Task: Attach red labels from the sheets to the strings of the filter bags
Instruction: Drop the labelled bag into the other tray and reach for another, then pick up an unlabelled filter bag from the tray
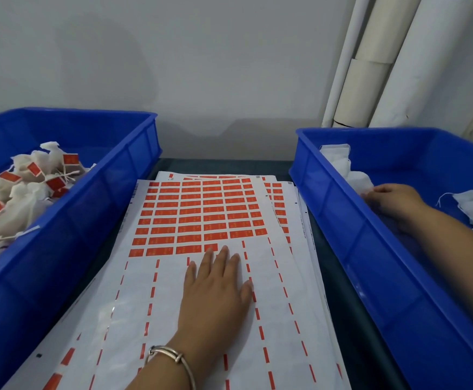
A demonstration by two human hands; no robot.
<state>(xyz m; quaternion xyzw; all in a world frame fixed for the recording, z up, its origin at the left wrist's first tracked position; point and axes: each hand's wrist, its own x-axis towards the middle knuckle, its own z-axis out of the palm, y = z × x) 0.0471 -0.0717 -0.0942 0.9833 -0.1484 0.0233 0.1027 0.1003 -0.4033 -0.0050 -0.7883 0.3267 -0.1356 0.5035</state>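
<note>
- Left blue bin: sits at the left edge of the dark table. It holds a heap of finished filter bags, white pouches with red tags already on their strings. A few strings hang over the near rim.
- Label sheets: a stack lies flat on the table between the two bins, the sheets fanned slightly so that lower edges show at the right. The top sheet carries a block of red labels on its far half. Its near half is bare backing with only dashed red strips between the columns. The nearest row of labels is partly used; it stops short of the right side.
- Left hand: lies palm down on the bare part of the top sheet, fingers straight and slightly spread, fingertips just at the last label of the nearest row. It grips nothing. A silver bracelet circles the wrist.
- Right blue bin: stands at the right of the sheets, its wall just beside the stack. Unlabelled filter bags, white and flat, lie in its far corner and along the right side.
- Right hand: reaches into the right bin, back of hand up, fingers curled down onto a white bag at the bin's left wall. Whether it actually grips the bag, I cannot tell.
- White pipes: lean against the grey wall behind the right bin.
</note>
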